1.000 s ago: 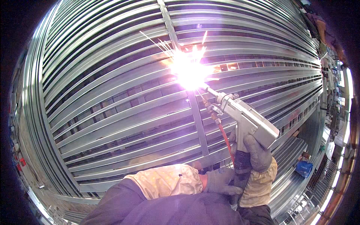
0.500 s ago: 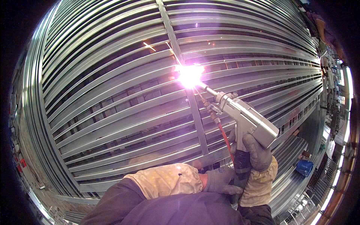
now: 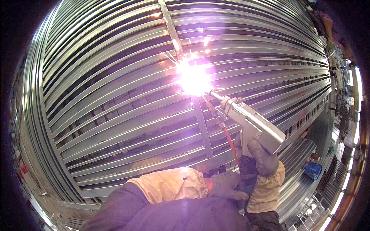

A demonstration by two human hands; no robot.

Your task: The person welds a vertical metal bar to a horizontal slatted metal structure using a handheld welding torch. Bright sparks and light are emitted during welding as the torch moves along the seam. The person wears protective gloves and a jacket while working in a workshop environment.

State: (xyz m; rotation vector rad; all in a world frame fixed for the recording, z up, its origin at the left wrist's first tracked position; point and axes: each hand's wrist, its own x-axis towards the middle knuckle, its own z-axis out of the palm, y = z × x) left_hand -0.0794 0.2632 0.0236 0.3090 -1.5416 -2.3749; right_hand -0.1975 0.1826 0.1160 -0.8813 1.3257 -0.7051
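My right hand [image 3: 263, 159], in a grey and tan work glove, grips the handle of a silver welding gun [image 3: 250, 121]. The gun's nozzle points up-left at a blinding white spark [image 3: 194, 79] where a narrow vertical strip [image 3: 202, 127] crosses the long horizontal metal slats [image 3: 115, 111]. A red hose [image 3: 230, 140] runs down from the gun. My left hand [image 3: 227, 184], gloved too, is curled around the base of the handle under my right hand. Its tan cuff [image 3: 169, 184] and dark sleeve fill the lower middle.
The slatted galvanised frame fills nearly the whole view, with dark gaps between slats. A blue container [image 3: 313, 170] stands on stacked metal at the lower right. Racks and bright daylight line the right rim [image 3: 352, 127]. Small red items sit at the far left edge [image 3: 22, 171].
The spark flared, dimmed, then flared again with fresh sparks flying upward. The gun and both hands have stayed almost in the same place.
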